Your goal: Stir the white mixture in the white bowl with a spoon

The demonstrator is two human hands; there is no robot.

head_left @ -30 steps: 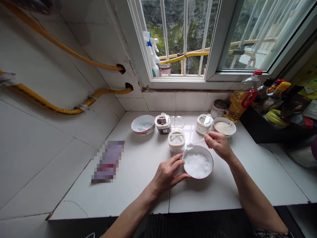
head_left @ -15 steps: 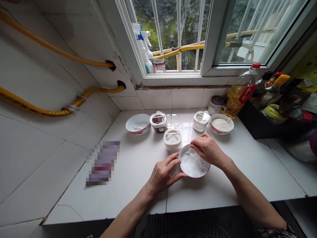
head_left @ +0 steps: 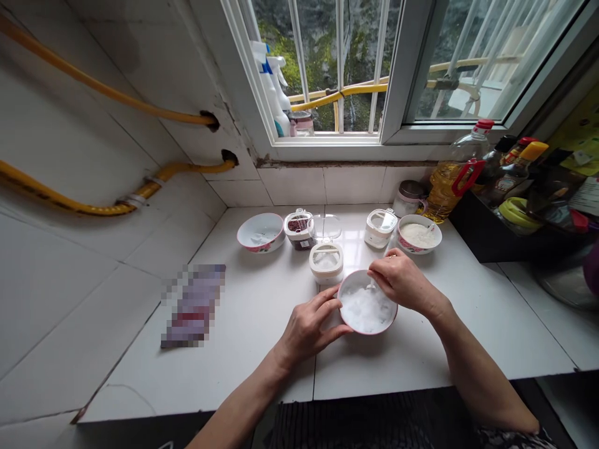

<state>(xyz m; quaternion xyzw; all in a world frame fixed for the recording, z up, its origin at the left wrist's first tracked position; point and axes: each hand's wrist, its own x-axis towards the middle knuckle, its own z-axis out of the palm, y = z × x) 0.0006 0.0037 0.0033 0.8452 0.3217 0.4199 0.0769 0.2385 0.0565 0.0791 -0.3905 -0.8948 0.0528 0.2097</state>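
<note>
At left of the frame, on the white table (head_left: 262, 312), a purplish thing (head_left: 194, 305), blurred into blocks. Toward the centre, a floral bowl (head_left: 262, 249), then just beside it a jar with dark red contents (head_left: 299, 242). Lower down, the left hand (head_left: 309, 327), thumb and fingers spread round the left rim of the pink-rimmed bowl (head_left: 354, 280), grip grasping it. Just right of and below the frame's centre, that bowl, with a white heap (head_left: 365, 312) inside. Over its upper right edge, the right hand (head_left: 400, 280), grip clenched on a white spoon (head_left: 371, 284), mostly hidden, reaching into the bowl. Farther right, a bowl of pale grains (head_left: 418, 251), an oil bottle (head_left: 443, 190) and a black box (head_left: 482, 240).
</note>
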